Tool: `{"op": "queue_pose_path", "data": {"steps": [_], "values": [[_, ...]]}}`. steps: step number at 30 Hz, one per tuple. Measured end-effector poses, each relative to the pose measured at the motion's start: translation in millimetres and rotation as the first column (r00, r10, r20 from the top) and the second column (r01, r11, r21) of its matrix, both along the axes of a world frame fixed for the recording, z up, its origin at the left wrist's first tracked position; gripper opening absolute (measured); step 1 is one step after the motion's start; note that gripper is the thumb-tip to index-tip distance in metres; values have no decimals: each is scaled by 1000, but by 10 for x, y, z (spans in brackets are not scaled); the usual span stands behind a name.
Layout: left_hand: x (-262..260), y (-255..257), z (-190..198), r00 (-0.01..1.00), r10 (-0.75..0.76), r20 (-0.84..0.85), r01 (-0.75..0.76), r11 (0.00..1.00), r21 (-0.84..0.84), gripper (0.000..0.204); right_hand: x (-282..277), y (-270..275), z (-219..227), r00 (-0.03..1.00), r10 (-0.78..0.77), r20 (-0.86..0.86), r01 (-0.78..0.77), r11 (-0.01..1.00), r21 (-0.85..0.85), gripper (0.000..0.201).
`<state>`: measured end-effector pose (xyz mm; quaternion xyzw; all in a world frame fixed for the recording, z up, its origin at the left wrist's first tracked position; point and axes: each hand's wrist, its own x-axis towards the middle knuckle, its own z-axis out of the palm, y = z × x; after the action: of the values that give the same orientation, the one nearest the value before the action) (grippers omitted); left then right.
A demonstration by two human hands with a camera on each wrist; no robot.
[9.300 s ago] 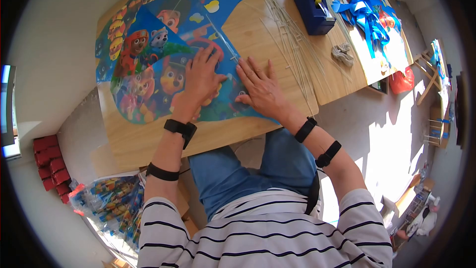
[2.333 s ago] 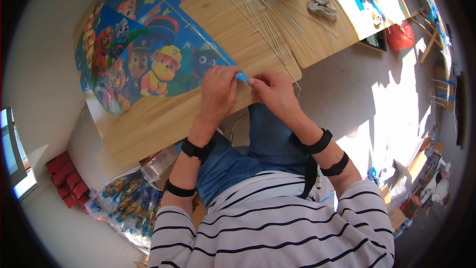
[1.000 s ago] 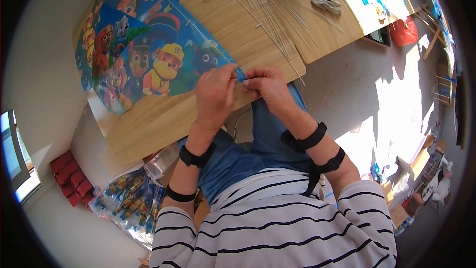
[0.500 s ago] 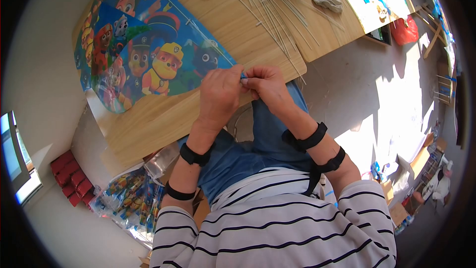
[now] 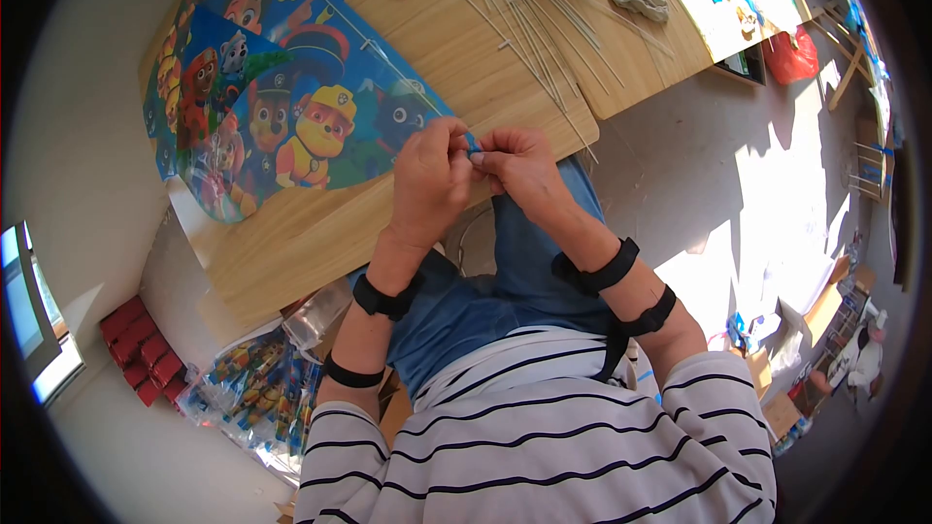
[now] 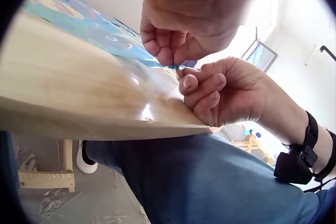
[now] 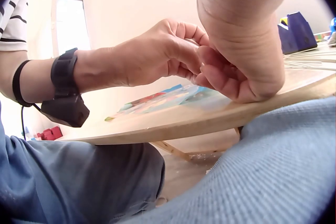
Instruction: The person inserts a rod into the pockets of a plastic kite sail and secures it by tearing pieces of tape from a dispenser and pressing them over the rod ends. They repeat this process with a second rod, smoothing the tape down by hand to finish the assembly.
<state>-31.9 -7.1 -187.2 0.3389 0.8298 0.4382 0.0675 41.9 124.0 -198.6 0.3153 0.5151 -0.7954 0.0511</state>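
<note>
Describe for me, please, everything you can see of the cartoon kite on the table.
The kite is a thin, glossy blue sheet printed with cartoon puppies, with a slim stick running along its middle. It lies flat on the wooden table, its pointed corner at the near edge. There the left hand and right hand pinch that tip between their fingers.

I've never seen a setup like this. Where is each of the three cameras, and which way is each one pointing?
Head: worn on the head, looking down at the wooden table, the cartoon kite, striped sleeves and jeans.
Left wrist: under the left hand, looking along the table edge toward the right hand and its black wrist strap.
Right wrist: under the right hand, facing the left hand, with jeans below.
Shared: all show both hands pinching the kite's corner at the table edge.
</note>
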Motion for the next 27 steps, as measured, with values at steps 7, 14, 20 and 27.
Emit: {"op": "queue_pose_path", "data": {"steps": [7, 14, 20, 27], "values": [[-10, -3, 62, 979, 48, 199, -54, 998, 26, 27, 3, -4, -24, 1000, 0, -8, 0, 1000, 10, 5], [-60, 30, 153, 989, -80, -120, 65, 990, -124, 26, 2, -43, -14, 1000, -26, -16, 27, 999, 31, 4], [-49, 66, 140, 978, -116, -174, 95, 988, -122, 25, 6, -53, -22, 1000, -22, -20, 24, 995, 98, 6], [-4, 87, 65, 998, -38, -60, 35, 998, -50, 29, 12, -50, -20, 999, -22, -36, 26, 993, 116, 7]]}}
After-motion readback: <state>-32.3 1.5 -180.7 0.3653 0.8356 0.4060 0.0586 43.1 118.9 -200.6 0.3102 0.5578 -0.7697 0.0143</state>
